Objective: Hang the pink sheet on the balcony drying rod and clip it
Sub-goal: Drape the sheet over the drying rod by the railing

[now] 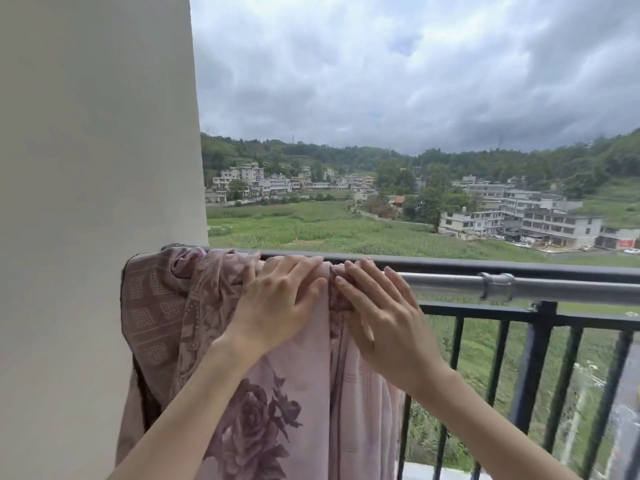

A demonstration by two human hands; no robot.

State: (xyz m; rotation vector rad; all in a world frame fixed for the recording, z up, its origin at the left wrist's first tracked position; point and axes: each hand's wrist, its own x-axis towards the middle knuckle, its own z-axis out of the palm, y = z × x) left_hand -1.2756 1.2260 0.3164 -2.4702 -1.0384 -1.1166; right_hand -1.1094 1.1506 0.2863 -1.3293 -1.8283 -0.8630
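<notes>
A: Two hands listed, both on the cloth. Item one?

B: Pink sheet (294, 393), rose print, draped over the silver drying rod (554, 289) at its left end, beside the pale wall (93, 168). It is bunched on top and hangs down in folds on the near side, in front of the dark balcony railing (533, 358).

A: Item two, the left hand?

B: Left hand (277, 303), palm down on the sheet where it crosses the rod. Fingers straight and slightly spread, tips reaching over the top of the rod; thumb angled right, toward the other hand. It presses flat, no pinch.

A: Item three?

B: Right hand (384, 320), just beside the left, also laid on the sheet at its right edge. Fingers extended and lightly fanned, tips at the rod. Whether the thumb catches a fold under the palm, cannot tell.

A: Rod condition?

B: Bare metal to the right of the sheet, with one coupling sleeve (497, 286). It sits just inside the railing's top bar.

A: Background?

B: Green field (311, 230), pale buildings (519, 216), wooded hills, heavy grey cloud.
</notes>
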